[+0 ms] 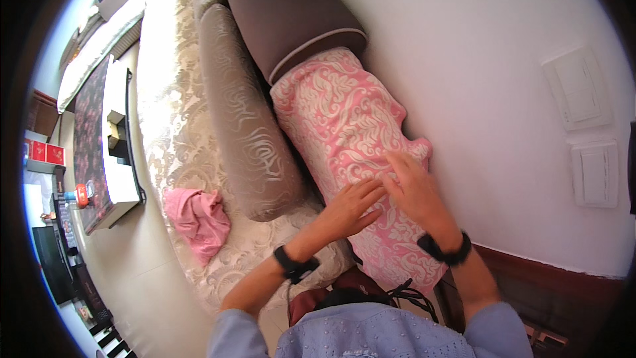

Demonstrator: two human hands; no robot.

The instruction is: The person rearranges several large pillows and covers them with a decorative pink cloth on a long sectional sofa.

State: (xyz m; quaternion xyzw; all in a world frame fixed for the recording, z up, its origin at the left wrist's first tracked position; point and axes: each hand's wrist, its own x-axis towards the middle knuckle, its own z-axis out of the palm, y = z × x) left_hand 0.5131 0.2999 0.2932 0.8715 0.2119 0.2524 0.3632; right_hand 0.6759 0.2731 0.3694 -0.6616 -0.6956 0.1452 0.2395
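A pink cloth with a cream leaf pattern (343, 114) covers the long surface between the sofa's back cushion and the wall. Over its lower part is my left hand (350, 209), fingers spread and pointing right, with nothing held. My right hand (410, 186) is close beside it, slightly blurred, palm down over the cloth; its fingers are apart and hold nothing. Whether either palm presses on the cloth cannot be told. A plain pink cloth (198, 221) lies crumpled on the patterned sofa seat cover (228, 263), left of my left hand.
A brown sofa cushion (253, 134) runs along the patterned cloth's left side. Beyond the cloth stands a large dark grey-brown padded object (293, 10). The white wall (457, 84) with switch plates (579, 89) rises on the right. A low table (102, 144) stands at the left.
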